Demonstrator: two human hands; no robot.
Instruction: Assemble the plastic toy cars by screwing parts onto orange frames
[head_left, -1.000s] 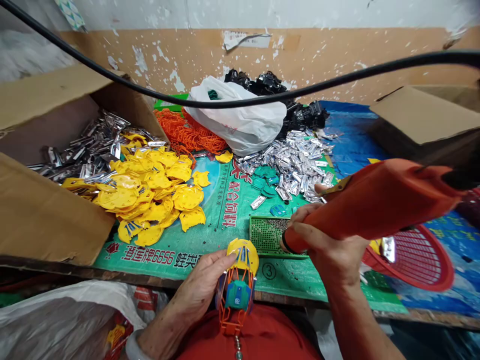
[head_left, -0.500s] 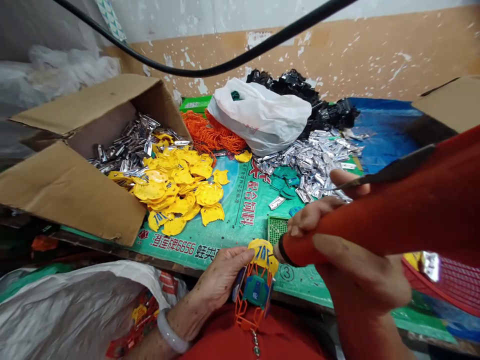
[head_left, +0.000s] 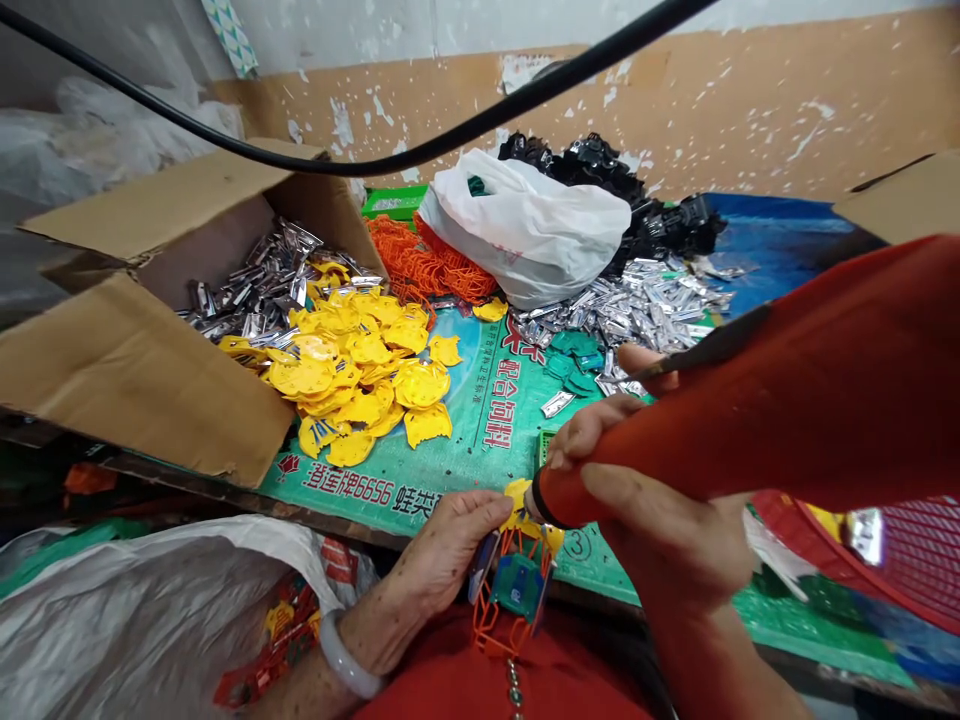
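Note:
My left hand (head_left: 444,555) is closed on a plastic toy car body (head_left: 519,582), thumb resting on its yellow front panel (head_left: 516,495). The body has an orange cage frame and a green centre plate, and it is close to my red top. My right hand (head_left: 667,530) is wrapped round a red electric screwdriver (head_left: 750,410), its nose down on the yellow panel, which it partly covers. The bit and any screw are hidden. A green perforated tray (head_left: 544,446) is mostly hidden behind the tool.
Yellow panels (head_left: 360,370) spill out of a cardboard box (head_left: 225,410). Behind lie orange frames (head_left: 442,265), a white plastic bag (head_left: 525,230), black parts (head_left: 675,225), silvery parts (head_left: 630,305) and green plates (head_left: 570,360). A red basket (head_left: 892,580) stands right; a black cable (head_left: 420,155) hangs across.
The screwdriver has swung left and down from over the green tray onto the yellow panel. My left hand keeps its hold on the toy car body. The view has shifted left.

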